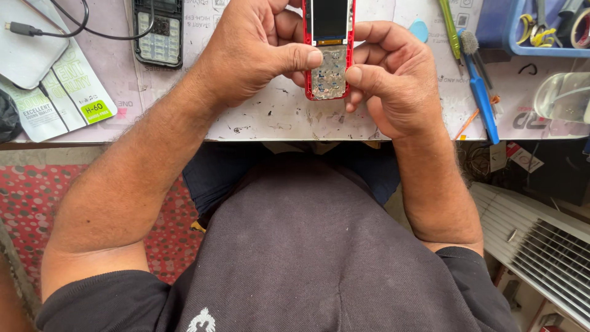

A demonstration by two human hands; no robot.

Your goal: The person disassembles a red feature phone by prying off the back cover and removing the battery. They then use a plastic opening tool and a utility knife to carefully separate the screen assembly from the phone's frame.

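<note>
Centrally, near twelve o'clock of the view, held just above the pale surface (258, 123): a red phone frame (329, 49) with the front cover off, dark screen on top and a bare silvery keypad board below. Gripped from nine o'clock by the left hand (252, 52), thumb tip pressed on the left rim of the keypad board, other fingers curled behind the frame. Gripped from three o'clock by the right hand (393, 80), thumb tip against the right rim, fingers wrapped round the back. Both sets of fingers closed on the frame. At ten o'clock from the frame, lying flat: a dark keypad cover (158, 31) with pale keys. Further toward nine o'clock: a white pad (27, 52) with a black cable (74, 27) across it, and green-and-white packets (67, 98) beneath. At three o'clock: a blue-handled brush (481, 92) beside a green tool (450, 27). At two o'clock: a blue tray (513, 37) holding tape rolls.
</note>
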